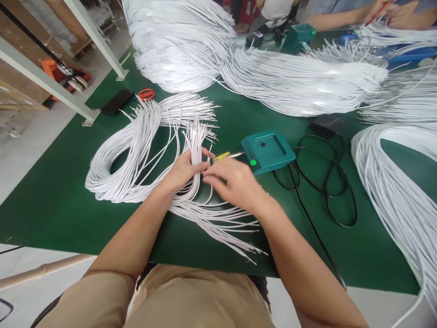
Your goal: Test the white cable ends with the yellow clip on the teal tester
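Observation:
My left hand (184, 171) grips a bunch of thin white wires (196, 136) that stand up and fan out above its fingers. The bunch belongs to a looped bundle of white wires (116, 159) lying on the green table (51, 200). My right hand (234, 180) is beside the left, fingertips touching the wires, and holds a yellow-handled tool (223, 156) whose metal tip points right toward a teal box (268, 150) with a green button. Loose wire ends (232, 232) spread toward the table's near edge.
Large piles of white wires (297, 77) cover the far table, and more (399, 196) hang at right. A black cable (327, 191) loops right of the teal box. Red scissors (146, 94) and a black phone (117, 101) lie far left. Another person's hands (385, 11) work at top right.

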Available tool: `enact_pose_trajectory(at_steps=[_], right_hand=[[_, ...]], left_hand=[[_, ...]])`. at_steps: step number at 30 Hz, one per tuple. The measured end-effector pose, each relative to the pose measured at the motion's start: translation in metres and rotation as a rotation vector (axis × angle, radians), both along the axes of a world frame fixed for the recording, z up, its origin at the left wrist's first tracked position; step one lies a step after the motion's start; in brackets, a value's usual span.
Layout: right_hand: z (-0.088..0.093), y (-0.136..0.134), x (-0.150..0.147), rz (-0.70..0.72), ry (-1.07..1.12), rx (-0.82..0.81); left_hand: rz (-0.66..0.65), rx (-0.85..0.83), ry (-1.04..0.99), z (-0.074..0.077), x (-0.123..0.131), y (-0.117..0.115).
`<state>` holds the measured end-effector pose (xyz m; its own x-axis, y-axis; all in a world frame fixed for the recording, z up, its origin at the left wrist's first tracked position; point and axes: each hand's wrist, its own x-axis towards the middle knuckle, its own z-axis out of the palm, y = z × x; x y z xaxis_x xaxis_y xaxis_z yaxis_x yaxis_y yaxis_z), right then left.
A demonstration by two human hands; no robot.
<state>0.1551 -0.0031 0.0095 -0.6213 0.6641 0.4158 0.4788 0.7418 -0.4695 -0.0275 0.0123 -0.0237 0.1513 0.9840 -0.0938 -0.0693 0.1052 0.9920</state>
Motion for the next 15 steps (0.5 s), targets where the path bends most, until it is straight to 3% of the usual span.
enact_pose_trajectory(at_steps=[3, 6, 8, 15], right_hand=[[0.000, -0.019, -0.019, 0.192, -0.185, 0.075], [-0.003, -0.028, -0.029, 0.219, -0.374, 0.158], [-0.003, -0.031, -0.032, 0.216, -0.438, 0.125], [0.009, -0.031, -0.028, 0.102, -0.531, -0.425]], left_hand=[[-0.033, -0.020, -0.055, 0.000, 0.001, 0.000], [-0.035, -0.068, -0.077, 0.003, 0.002, 0.000], [-0.022, -0.077, -0.063, 0.005, 0.003, -0.001], [0.055, -0.103, 0.035, 0.002, 0.002, -0.002]])
